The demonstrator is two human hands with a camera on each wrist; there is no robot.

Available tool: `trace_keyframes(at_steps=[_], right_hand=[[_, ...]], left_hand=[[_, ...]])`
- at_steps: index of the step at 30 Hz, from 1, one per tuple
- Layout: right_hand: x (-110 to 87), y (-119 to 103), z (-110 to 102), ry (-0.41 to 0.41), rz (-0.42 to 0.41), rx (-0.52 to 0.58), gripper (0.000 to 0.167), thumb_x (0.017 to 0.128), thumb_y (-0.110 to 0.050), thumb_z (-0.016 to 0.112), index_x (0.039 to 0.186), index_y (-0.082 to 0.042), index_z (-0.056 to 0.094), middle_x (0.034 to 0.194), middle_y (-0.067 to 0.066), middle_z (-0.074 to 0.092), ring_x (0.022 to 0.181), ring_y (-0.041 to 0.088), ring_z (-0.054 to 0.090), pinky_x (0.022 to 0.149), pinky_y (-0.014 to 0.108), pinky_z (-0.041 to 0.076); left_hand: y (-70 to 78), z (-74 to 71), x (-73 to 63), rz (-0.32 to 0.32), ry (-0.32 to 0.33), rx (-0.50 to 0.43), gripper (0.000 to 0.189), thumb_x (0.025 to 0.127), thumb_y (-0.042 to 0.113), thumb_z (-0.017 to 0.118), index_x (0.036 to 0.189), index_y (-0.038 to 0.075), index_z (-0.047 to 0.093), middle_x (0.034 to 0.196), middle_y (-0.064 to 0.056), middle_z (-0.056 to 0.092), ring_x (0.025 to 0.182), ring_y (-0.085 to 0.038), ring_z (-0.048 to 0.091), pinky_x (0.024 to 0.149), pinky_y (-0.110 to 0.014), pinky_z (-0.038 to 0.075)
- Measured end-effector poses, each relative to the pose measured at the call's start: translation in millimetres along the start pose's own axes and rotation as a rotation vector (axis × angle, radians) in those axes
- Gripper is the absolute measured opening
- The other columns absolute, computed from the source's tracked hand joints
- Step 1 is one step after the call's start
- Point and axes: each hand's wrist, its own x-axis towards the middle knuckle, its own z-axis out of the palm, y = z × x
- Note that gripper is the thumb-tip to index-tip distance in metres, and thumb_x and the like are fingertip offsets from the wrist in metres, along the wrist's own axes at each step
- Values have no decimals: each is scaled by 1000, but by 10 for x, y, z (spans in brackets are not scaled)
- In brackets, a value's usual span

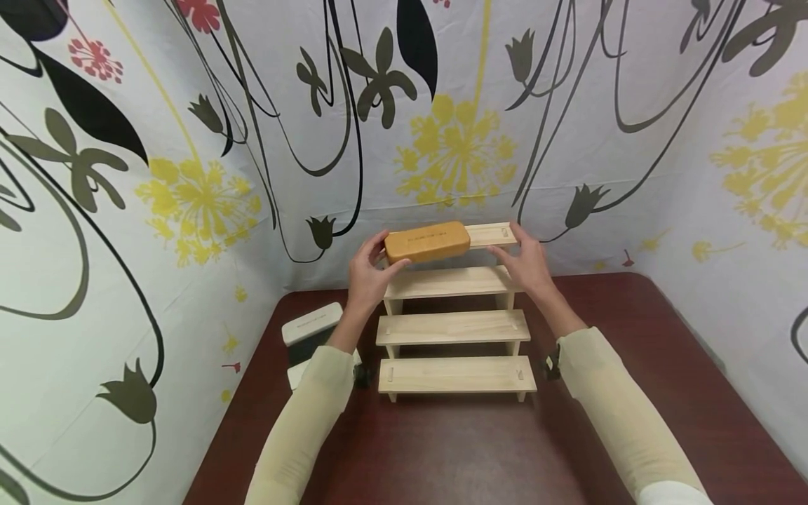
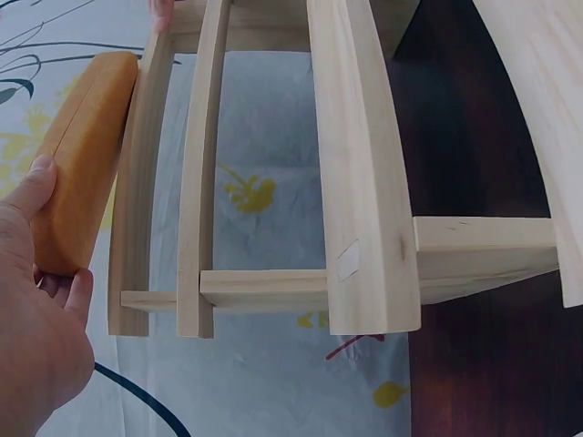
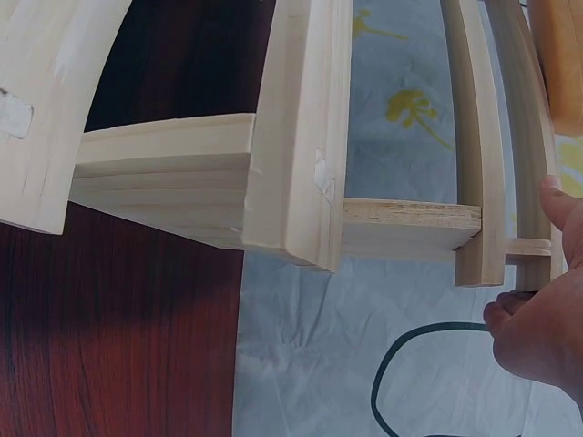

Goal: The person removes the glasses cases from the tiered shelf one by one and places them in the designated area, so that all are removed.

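A mustard-yellow glasses case (image 1: 429,242) lies along the left part of the top step of a tiered wooden rack (image 1: 454,328). My left hand (image 1: 368,279) grips the case's left end, thumb at the near side and fingers behind. In the left wrist view the case (image 2: 86,164) leans close along the edge of the uppermost board. My right hand (image 1: 527,265) pinches the right end of that top step, thumb below and fingers at its end. From the right wrist, the thumb and curled fingers of this hand (image 3: 547,319) show around the board's end.
Left of the rack, partly behind my left forearm, lie a white case (image 1: 312,322), a dark one (image 1: 312,346) and another pale one. The dark red table (image 1: 461,449) meets floral-printed cloth (image 1: 379,182) at the back and sides. The rack's lower steps jut toward me.
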Motion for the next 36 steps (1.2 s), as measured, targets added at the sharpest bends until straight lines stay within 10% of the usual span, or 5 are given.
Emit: trace_keyframes(at_steps=[31, 36], right_hand=[[13, 20, 12, 15, 1, -10, 84, 103, -33, 74, 167, -1, 29, 169, 24, 30, 156, 44, 27, 125, 60, 28], [11, 17, 3, 12, 1, -16, 84, 103, -34, 74, 167, -1, 29, 169, 24, 30, 156, 44, 27, 124, 61, 28]], left_hand=[[92, -309, -398, 30, 55, 36, 74, 81, 14, 95, 146, 3, 62, 143, -11, 63, 129, -26, 63, 110, -37, 52], [309, -396, -533, 36, 60, 41, 71, 82, -1, 91, 145, -5, 60, 142, -23, 62, 128, -37, 62, 108, -51, 53]])
